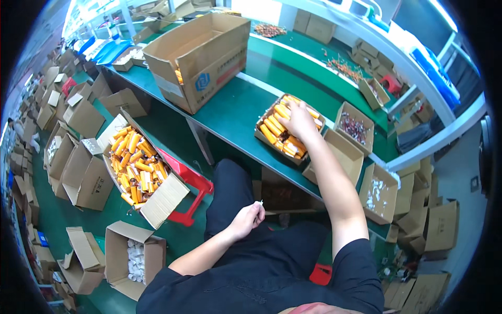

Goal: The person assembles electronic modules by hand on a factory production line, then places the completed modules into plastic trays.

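My right hand [300, 123] reaches into a small cardboard box [283, 153] on the green workbench, thumb and fingers apart over the orange cylinders [271, 130] in it. The cylinders lie side by side and have pale ends; some fingertips are hidden among them. Low above my lap, my left hand [248, 220] is closed in a pinch. A small white piece [261, 203] sticks up from between its thumb and finger, too small to make out in detail.
A large carton [219, 65] stands on the bench [219, 123]. To my left, an open carton of loose orange cylinders [137, 162] rests on a red stool [185, 180]; a carton of white pieces [136, 261] is below. Boxes of small reddish parts [354, 127] and whitish bits [377, 193] sit right.
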`<state>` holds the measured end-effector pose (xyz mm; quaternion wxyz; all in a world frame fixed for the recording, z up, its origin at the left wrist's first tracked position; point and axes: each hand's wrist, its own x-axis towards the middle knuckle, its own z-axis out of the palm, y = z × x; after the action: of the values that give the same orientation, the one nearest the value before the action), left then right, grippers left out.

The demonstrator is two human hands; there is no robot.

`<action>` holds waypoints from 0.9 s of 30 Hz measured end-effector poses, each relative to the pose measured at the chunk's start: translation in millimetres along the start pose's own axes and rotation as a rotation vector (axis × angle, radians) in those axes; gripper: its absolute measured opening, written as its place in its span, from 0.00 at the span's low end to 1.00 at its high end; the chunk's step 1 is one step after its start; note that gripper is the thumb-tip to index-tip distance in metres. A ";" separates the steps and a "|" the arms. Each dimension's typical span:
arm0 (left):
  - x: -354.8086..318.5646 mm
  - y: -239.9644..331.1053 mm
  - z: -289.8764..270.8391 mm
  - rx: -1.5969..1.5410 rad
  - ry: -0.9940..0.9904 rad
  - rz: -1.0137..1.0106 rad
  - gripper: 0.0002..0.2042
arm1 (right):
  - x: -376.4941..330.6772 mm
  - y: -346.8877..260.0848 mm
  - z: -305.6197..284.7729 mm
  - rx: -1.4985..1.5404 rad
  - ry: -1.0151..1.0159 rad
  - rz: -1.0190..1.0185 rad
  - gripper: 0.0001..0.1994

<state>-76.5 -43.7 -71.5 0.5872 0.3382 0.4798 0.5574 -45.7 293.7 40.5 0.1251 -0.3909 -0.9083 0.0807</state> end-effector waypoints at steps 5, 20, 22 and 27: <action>-6.7 -5.4 -8.7 -0.234 0.017 -0.111 0.28 | -0.7 -6.6 -22.6 0.062 -0.159 0.093 0.21; 0.0 -5.3 0.8 -0.208 -0.023 -0.088 0.28 | 16.4 -1.6 22.8 -0.331 0.249 -0.084 0.16; 2.2 -13.1 3.0 -0.217 -0.054 -0.096 0.28 | 24.5 18.9 33.2 -0.341 0.213 -0.046 0.16; -1.5 -4.5 -0.6 -0.217 -0.048 -0.080 0.26 | 29.7 5.7 28.4 -0.140 0.107 -0.005 0.16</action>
<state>-75.5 -45.9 -75.5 0.6534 0.2664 0.4155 0.5740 -69.7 317.9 16.9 0.1460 -0.4002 -0.9047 -0.0042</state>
